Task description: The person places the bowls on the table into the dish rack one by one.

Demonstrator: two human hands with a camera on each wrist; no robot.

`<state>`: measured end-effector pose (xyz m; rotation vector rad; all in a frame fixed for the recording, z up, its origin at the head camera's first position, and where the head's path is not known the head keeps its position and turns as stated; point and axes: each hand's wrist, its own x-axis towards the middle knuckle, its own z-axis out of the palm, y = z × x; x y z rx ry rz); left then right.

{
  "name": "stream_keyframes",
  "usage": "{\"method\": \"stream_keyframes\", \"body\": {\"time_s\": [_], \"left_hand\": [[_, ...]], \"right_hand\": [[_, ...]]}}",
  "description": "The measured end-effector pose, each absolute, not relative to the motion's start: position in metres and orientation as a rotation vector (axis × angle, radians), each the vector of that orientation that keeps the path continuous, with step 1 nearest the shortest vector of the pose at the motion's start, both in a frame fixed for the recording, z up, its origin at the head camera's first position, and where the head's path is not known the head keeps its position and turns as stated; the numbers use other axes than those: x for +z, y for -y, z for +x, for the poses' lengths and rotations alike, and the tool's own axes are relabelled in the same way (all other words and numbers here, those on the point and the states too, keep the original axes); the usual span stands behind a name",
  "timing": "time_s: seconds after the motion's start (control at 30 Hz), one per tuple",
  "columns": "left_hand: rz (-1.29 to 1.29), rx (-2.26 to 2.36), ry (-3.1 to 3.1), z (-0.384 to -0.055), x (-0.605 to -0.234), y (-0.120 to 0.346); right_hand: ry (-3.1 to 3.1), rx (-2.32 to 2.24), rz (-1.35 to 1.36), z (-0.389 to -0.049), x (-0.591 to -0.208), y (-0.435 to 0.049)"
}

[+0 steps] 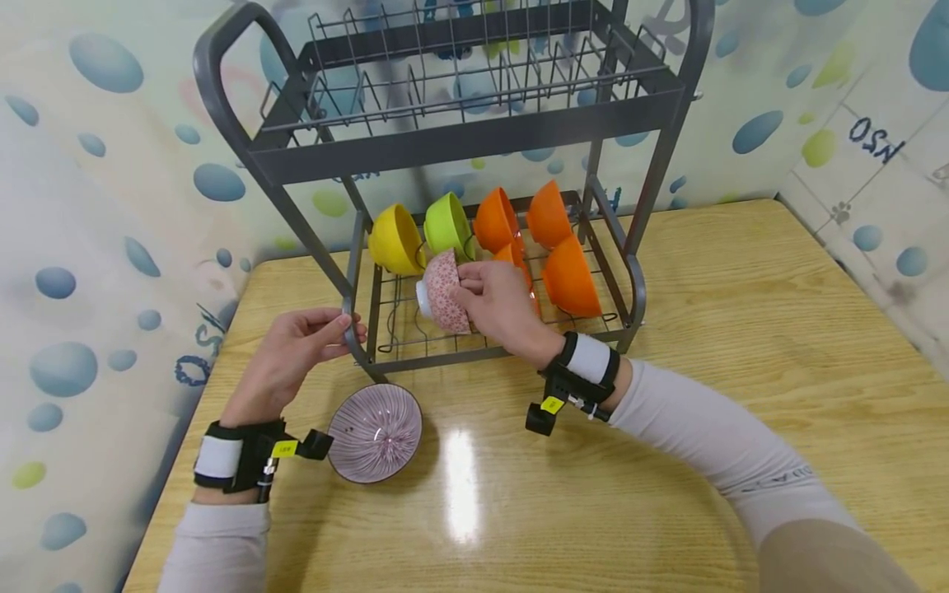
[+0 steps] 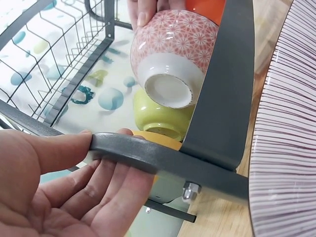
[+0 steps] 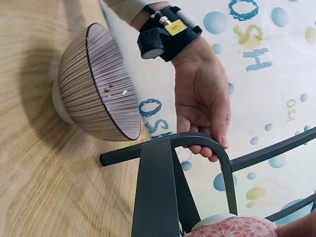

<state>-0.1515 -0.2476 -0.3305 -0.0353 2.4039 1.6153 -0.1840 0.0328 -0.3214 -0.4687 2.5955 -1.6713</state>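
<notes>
My right hand point(image 1: 500, 301) pinches the rim of a pink flower-patterned bowl point(image 1: 443, 292), tipped on its side over the lower shelf of a grey dish rack point(image 1: 437, 360). Its white foot point(image 2: 170, 90) faces left. With thumb and fingers, my left hand point(image 1: 296, 346) grips the rack's front left post, seen closely in the left wrist view. Behind the pink bowl lean a yellow bowl point(image 1: 397, 240) and a green bowl point(image 1: 448, 225). Several orange bowls point(image 1: 571, 278) stand on the right of that shelf, one partly hidden by my right hand.
A purple striped bowl point(image 1: 376, 434) sits upright on the wooden table point(image 1: 593, 494), in front of the rack's left corner. The rack's upper wire shelf point(image 1: 474, 91) overhangs the bowls. A patterned wall point(image 1: 133, 206) borders the table at the left and back.
</notes>
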Motion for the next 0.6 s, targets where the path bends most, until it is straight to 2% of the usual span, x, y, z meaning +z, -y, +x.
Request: {"method": "stream_keyframes", "body": {"time_s": [0.17, 0.6], "left_hand": [[-0.029, 1.617, -2.407, -0.1508, -0.3305, 0.2469], [-0.037, 1.636, -2.399, -0.15, -0.3309, 0.2468]], "right_hand": [[-2.704, -1.588, -0.55, -0.1845, -0.322, -0.0288], [-2.686, -1.584, -0.549, -0.1864, -0.323, -0.0263]]}}
